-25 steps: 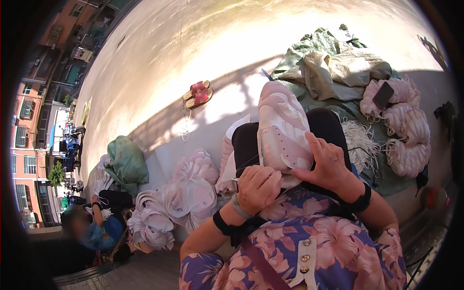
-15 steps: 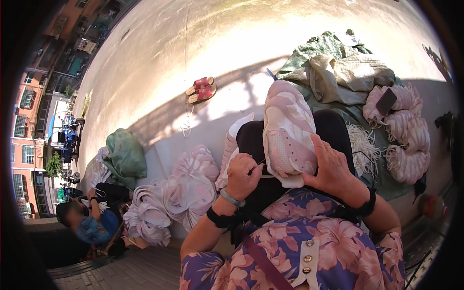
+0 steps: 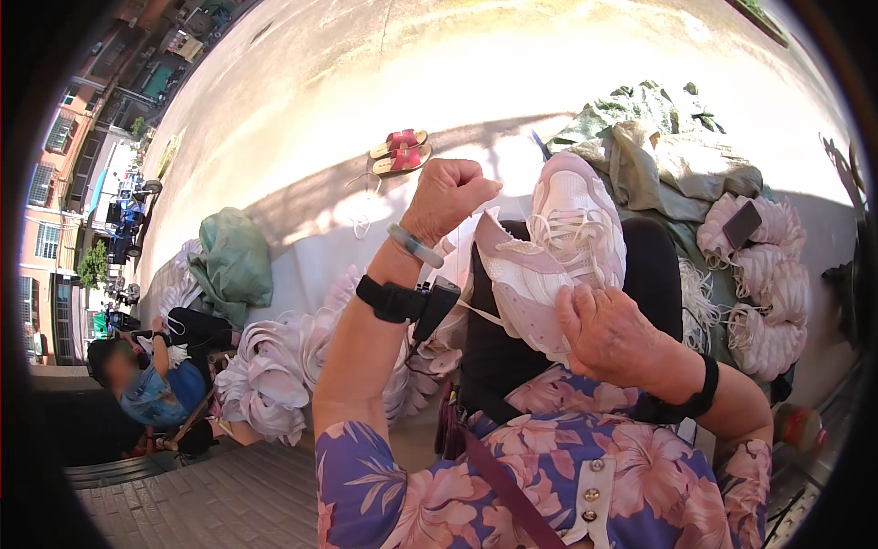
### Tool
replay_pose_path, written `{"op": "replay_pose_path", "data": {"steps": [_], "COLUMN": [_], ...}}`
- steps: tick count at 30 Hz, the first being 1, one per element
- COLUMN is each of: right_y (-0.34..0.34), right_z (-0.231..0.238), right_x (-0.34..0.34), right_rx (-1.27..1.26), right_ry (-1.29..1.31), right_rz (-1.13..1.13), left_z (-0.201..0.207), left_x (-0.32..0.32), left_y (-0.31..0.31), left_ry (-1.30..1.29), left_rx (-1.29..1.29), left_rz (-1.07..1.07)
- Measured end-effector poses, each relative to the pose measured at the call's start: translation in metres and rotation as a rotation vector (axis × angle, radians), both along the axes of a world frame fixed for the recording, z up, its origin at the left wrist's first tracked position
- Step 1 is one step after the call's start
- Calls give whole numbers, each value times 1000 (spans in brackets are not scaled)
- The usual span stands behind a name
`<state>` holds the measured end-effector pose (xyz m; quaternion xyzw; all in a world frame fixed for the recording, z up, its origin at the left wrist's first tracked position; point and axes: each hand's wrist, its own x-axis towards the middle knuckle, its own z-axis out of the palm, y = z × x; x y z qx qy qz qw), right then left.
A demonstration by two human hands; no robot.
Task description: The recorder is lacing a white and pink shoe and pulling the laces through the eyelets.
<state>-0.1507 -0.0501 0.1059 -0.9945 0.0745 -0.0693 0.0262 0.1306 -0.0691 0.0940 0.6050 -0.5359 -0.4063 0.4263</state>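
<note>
Can't help with labels, sorry: any marking on the white-and-pink shoe (image 3: 588,218) is too small to read. It's sitting on the person's lap, toe end pointing away, with pale laces (image 3: 574,229) across it. Right up against it on the left is a pink-edged upper (image 3: 523,279) with little holes; can't tell if that's part of the same shoe.

The right hand (image 3: 615,337) has its fingers bent and gripping the near end, covering the bit underneath. The left hand (image 3: 446,199) is up in the air, balled into a fist, well apart from the shoe. No idea whether there's anything inside it. A thin pale strand (image 3: 485,314) runs from the upper toward the left forearm, then gets lost behind the wrist gear (image 3: 432,306).

Off to the right, a dark phone (image 3: 742,224) lies on bundled uppers (image 3: 773,293). Over left, a co-worker (image 3: 160,375) has a blurred head, and the buildings (image 3: 48,215) get cut off by the black rim.
</note>
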Motion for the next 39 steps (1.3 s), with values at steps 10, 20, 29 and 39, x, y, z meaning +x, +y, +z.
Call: {"op": "replay_pose_path", "data": {"steps": [10, 20, 29, 39], "right_y": [-5, -7, -5, -17], "right_z": [-12, -36, -28, -40], "right_x": [-48, -54, -40, -54], "right_rx": [162, 205, 169, 548], "right_ry": [-244, -372, -417, -480], "right_rz": [-229, -255, -239, -513], "left_z": [-71, -57, -63, -16], "left_x": [-16, -99, -85, -116], "left_y": [8, 122, 120, 73], "left_ry": [105, -509, -329, -705], "left_rx": [408, -264, 73, -142], "left_rz": [-143, 33, -122, 33]}}
